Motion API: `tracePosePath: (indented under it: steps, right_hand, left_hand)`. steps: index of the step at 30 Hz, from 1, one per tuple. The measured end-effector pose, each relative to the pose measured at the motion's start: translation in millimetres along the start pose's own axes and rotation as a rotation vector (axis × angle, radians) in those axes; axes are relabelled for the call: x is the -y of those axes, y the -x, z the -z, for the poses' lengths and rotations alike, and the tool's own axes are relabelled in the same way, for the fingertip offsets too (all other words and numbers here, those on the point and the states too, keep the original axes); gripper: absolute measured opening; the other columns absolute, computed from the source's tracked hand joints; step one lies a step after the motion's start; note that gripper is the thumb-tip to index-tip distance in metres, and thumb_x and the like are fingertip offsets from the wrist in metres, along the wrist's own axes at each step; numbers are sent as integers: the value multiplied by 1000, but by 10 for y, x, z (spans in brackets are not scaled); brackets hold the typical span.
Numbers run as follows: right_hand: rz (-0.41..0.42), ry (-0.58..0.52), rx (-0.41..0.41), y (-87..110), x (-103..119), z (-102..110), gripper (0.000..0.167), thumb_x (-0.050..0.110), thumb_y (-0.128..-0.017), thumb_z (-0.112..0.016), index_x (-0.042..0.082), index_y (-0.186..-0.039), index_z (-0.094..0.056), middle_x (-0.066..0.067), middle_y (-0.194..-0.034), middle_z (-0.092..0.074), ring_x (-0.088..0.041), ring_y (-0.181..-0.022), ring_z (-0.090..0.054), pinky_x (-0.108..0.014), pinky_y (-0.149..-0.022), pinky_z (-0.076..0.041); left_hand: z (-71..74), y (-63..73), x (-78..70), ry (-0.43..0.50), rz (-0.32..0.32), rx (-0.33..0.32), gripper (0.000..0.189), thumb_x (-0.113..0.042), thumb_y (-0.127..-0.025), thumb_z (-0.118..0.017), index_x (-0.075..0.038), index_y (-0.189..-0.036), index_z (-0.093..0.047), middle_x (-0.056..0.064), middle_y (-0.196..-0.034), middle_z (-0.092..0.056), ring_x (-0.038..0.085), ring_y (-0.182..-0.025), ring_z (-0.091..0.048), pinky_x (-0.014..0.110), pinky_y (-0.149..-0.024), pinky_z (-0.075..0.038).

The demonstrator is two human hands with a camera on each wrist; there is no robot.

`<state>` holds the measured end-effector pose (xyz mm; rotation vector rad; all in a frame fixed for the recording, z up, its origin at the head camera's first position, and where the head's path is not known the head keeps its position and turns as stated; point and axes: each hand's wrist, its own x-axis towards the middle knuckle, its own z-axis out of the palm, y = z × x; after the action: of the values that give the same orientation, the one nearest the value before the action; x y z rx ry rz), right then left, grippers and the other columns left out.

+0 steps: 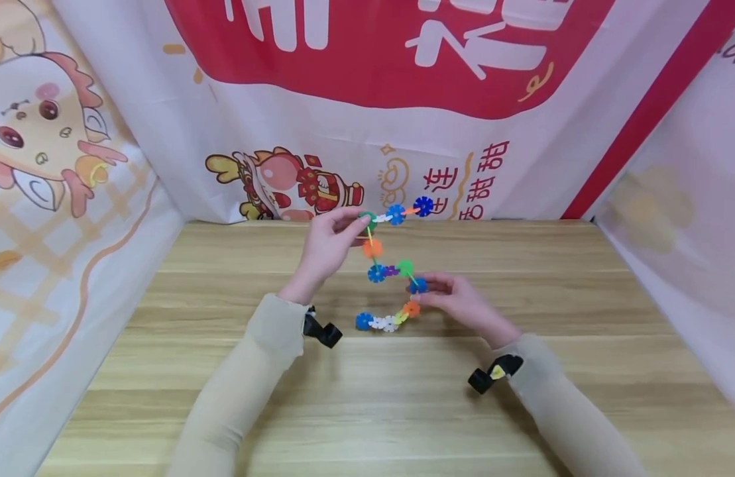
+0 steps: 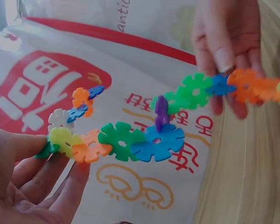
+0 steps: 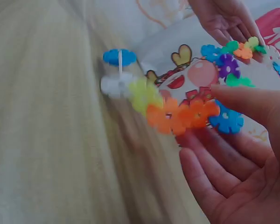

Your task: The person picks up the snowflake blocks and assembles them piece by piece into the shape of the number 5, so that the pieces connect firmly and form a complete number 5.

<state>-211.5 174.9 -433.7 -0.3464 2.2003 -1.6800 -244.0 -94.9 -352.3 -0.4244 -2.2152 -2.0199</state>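
wooden table [image 1: 224, 397], printed cartoon banner [image 1: 283, 179] behind

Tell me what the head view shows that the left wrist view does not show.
Only the head view shows the wooden table, both sleeves with black wrist cameras, and the chain's loose lower end hanging above the table. Only the left wrist view shows the notched disc edges close up, for example the big blue disc. Both show the left hand and the right hand holding the snowflake-disc chain.
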Motion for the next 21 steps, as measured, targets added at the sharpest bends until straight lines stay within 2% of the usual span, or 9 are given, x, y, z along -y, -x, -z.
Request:
tracePosePath:
  steps: [5,10,13,16,19,21]
  right_hand:
    - [-4,-26,54,-27,-67,-66,39,20,-96,-73,-4,-126,-66,-20,-118,-70,-28,-99,-69,-46,-91,-56]
    - [-52,11,81,-49,-114,-63,33,22,-99,-70,-2,-122,-70,-15,-106,-73,-25,-91,-69,-41,-85,-58]
    - [-80,56,96,-65,-115,-63,35,24,-100,-69,-2,-123,-69,-11,-98,-73,-26,-87,-69,-39,-80,-59]
    - [-110,88,97,-79,-93,-85,46,26,-98,-71,-2,-133,-62,-11,-97,-73,-26,-86,-69,-38,-78,-59]
    - [-117,86,86,-88,-84,-122,60,24,-92,-78,-3,-140,-54,-11,-101,-72,-27,-85,-69,-38,-76,-60]
    - [-112,81,69,-92,-78,-146,62,22,-88,-81,-3,-138,-54,-12,-104,-72,-27,-84,-69,-38,-74,-60]
  left_hand:
    - [46,-140,131,-11,113,94,29,-19,-105,-62,-2,-127,-68,17,-108,-71,31,-94,-70,38,-81,-60]
    - [57,-251,372,-18,222,176,33,-22,-107,-57,-2,-132,-65,15,-115,-68,32,-100,-68,39,-84,-59]
    - [41,-323,573,-17,285,191,35,-24,-108,-56,-3,-135,-63,15,-120,-66,36,-107,-65,44,-90,-57]
    - [27,-363,770,-21,358,183,38,-25,-108,-55,-3,-138,-61,15,-125,-65,37,-111,-63,48,-94,-54]
    - [17,-366,924,-27,425,169,41,-25,-108,-56,-3,-141,-58,14,-126,-64,32,-109,-64,44,-93,-55]
    - [11,-360,1007,-33,456,153,41,-25,-107,-56,-3,-142,-58,14,-125,-65,28,-106,-65,39,-89,-57]
